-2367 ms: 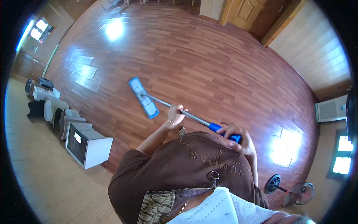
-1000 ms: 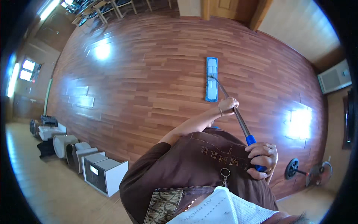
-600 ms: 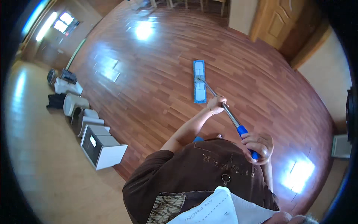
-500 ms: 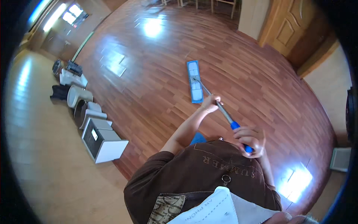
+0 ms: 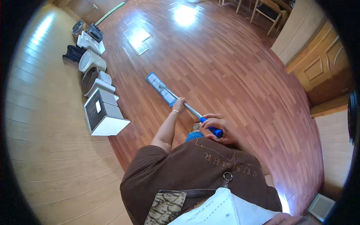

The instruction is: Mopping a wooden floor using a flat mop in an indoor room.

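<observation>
Flat mop [image 5: 161, 89] resting on glossy wooden floor [image 5: 232, 63].
Left hand [image 5: 179, 104] and right hand [image 5: 217, 125] are gripping its pole (white boxes [image 5: 103, 116] lining the wall).

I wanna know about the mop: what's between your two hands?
Head view: just bare silver mop pole, running from the left hand to the right hand.

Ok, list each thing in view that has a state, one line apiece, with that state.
Flat mop: head flat on the wood floor, handle tilted up toward the person.
Left hand: closed around the metal handle, lower down.
Right hand: closed on the blue grip at the handle's top.
White box: standing by the wall.
Wooden door: shut.
</observation>
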Demonstrator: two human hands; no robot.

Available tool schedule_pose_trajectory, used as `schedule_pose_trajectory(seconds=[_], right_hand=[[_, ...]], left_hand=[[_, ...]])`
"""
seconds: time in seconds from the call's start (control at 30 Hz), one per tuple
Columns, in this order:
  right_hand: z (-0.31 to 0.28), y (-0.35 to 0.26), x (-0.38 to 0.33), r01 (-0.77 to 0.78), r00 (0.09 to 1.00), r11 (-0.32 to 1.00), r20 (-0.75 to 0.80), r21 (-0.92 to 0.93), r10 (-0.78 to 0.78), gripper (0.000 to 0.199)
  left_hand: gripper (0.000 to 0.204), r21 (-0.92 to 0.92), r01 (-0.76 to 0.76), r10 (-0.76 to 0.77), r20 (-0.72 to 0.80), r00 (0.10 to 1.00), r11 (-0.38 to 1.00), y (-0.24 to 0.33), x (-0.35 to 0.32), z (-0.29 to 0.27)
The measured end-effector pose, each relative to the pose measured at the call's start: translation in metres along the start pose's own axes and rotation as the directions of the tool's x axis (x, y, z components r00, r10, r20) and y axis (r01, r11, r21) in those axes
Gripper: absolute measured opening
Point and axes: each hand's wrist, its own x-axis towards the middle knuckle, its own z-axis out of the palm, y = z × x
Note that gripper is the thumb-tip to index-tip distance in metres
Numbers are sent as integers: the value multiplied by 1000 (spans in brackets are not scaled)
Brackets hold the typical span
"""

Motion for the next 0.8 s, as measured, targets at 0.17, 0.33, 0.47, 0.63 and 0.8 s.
schedule_pose_trajectory(seconds=[0.17, 0.33, 0.47, 0.63, 0.8], right_hand=[[3, 51, 13, -41, 999, 988, -1, 146, 41, 20], [9, 52, 29, -30, 971, 959, 234, 283, -39, 17], [-7, 58, 29, -46, 974, 962, 226, 270, -17, 17], [-29, 34, 35, 6, 985, 980, 169, 198, -40, 12], [-57, -1, 36, -3, 994, 1000, 113, 4, 2, 11]], left_hand=[[28, 436, 27, 9, -80, 997, 899, 53, -14, -6], [32, 508, 136, 5, -266, 964, 850, 28, -78, -31], [38, 480, 182, -42, -288, 957, 858, 53, -76, -21], [37, 469, 102, 104, -392, 914, 877, 57, -67, -3], [38, 456, 17, 157, -341, 927, 890, 88, -22, 15]])
